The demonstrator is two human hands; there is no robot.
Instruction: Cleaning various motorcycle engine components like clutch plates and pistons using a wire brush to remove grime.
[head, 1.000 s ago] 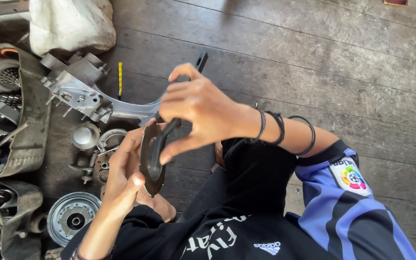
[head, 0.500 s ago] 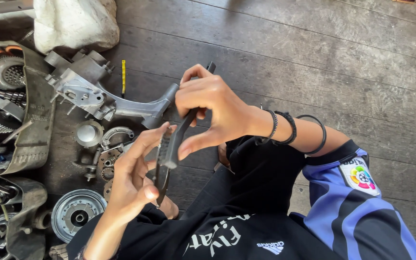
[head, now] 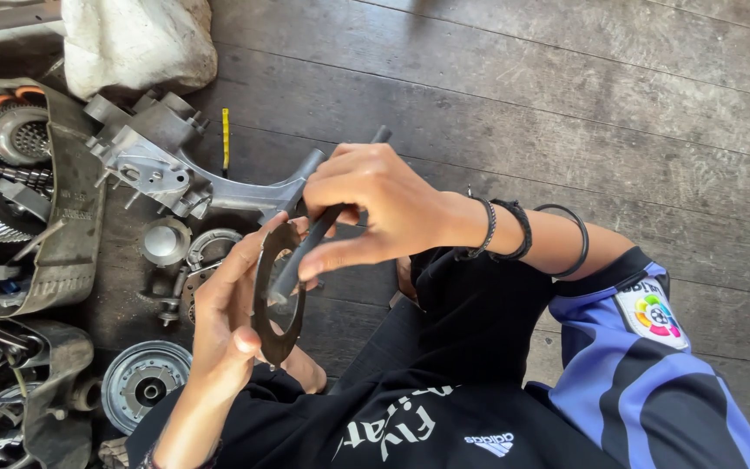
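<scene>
My left hand holds a dark flat ring-shaped disc upright by its edge, just above my lap. My right hand grips a long dark file-like tool, whose lower end lies against the inner rim of the disc. The tool's far end sticks out past my fingers toward the floor boards. Several dark bracelets sit on my right wrist.
Engine parts lie on the wooden floor at left: a grey metal casing with an arm, a round pulley, small rings, gears on a dark mat. A white bag sits at top left.
The disc has turned from edge-on toward the camera, so its ring shape shows. My right hand has shifted right and down with the tool against the disc's inner rim.
</scene>
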